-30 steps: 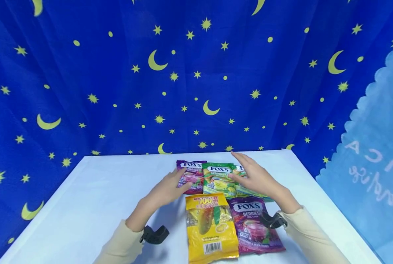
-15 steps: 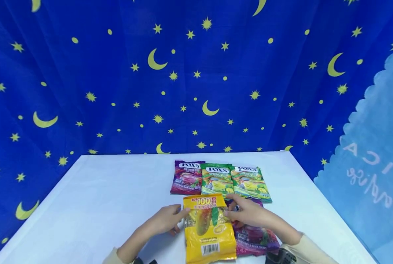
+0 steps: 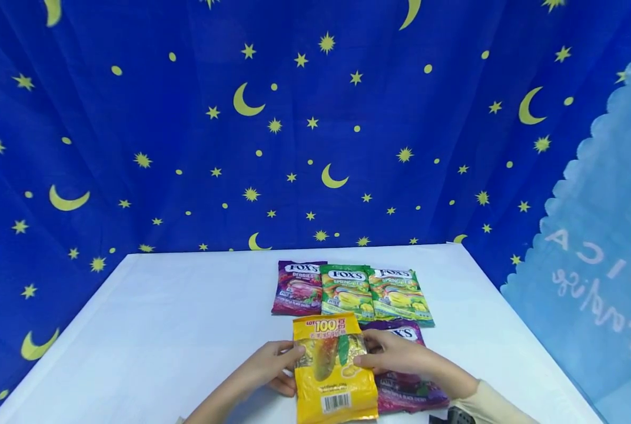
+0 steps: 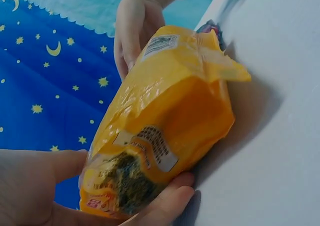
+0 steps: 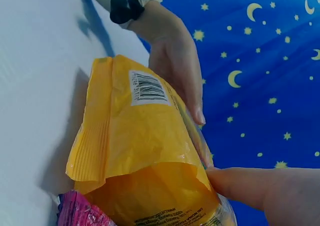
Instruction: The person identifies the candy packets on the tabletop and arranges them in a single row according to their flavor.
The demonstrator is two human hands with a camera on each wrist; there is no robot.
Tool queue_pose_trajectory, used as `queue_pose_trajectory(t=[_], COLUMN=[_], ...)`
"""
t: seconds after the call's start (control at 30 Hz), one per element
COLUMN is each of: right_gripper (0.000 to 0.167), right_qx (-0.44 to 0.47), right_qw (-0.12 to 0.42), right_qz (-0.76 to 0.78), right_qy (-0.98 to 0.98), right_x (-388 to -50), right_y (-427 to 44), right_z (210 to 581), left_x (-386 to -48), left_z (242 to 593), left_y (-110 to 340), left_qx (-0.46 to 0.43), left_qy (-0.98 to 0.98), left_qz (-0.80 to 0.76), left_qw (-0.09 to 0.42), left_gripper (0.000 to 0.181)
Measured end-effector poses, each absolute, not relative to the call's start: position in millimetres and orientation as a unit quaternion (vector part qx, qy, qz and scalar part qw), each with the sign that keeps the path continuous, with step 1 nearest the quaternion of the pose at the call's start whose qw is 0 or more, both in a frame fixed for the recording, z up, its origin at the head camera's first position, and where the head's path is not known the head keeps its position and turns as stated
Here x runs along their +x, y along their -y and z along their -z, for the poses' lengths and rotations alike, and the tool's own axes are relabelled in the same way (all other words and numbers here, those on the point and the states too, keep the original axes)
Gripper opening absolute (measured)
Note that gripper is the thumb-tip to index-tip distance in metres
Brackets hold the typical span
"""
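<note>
A yellow LOT 100 candy bag (image 3: pixel 336 377) with a mango picture is held between both hands. My left hand (image 3: pixel 270 368) grips its left edge, thumb on the front; in the left wrist view its fingers (image 4: pixel 170 198) lie under the bag. My right hand (image 3: pixel 400 356) pinches the right edge, thumb on the front, its other fingers mostly hidden. In the right wrist view the bag's yellow back (image 5: pixel 145 141) shows, its lower end off the table. A purple FOX'S Berries bag (image 3: pixel 411 391) lies partly beneath the right hand.
Behind stand in a row a purple FOX'S bag (image 3: pixel 299 288) and two green FOX'S Spring Tea bags, one in the middle (image 3: pixel 347 294) and one at right (image 3: pixel 400 297). They lie on a white table (image 3: pixel 188 318). A blue star-patterned curtain (image 3: pixel 294 147) hangs behind it.
Both hands came back from over the rear row to the yellow candy bag's sides. They now grip its edges, and the rear bags are uncovered.
</note>
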State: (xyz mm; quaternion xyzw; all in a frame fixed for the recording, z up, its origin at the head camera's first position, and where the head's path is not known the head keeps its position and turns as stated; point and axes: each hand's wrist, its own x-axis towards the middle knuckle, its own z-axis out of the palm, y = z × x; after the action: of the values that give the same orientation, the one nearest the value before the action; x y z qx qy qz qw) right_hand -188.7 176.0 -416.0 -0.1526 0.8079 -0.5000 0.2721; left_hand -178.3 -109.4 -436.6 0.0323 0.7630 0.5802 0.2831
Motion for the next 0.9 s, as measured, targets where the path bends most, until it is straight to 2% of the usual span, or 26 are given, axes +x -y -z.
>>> queue_pose_trajectory(t=[0.33,0.57,0.9], right_gripper=[0.077,0.089,0.088], right_qx=[-0.100,-0.050,-0.039], right_qw=[0.301,0.313,0.339], right_qz=[0.610,0.682,0.703], right_qy=[-0.726,-0.659,-0.624], right_x=[-182.5,-178.2,-177.1], right_y=[-174.3,-172.6,-164.6], right_z=[426.8,428.5,419.4], left_x=[-173.7,-171.8,-170.2], left_z=[438.4,435.5,426.6], left_y=[113.7,110.6,122.1], left_qx=[-0.009,0.005,0.015], left_qy=[-0.712,-0.677,-0.707], left_qz=[-0.635,-0.673,-0.649], left_qw=[0.300,0.298,0.280], left_gripper=[0.087,0.085,0.086])
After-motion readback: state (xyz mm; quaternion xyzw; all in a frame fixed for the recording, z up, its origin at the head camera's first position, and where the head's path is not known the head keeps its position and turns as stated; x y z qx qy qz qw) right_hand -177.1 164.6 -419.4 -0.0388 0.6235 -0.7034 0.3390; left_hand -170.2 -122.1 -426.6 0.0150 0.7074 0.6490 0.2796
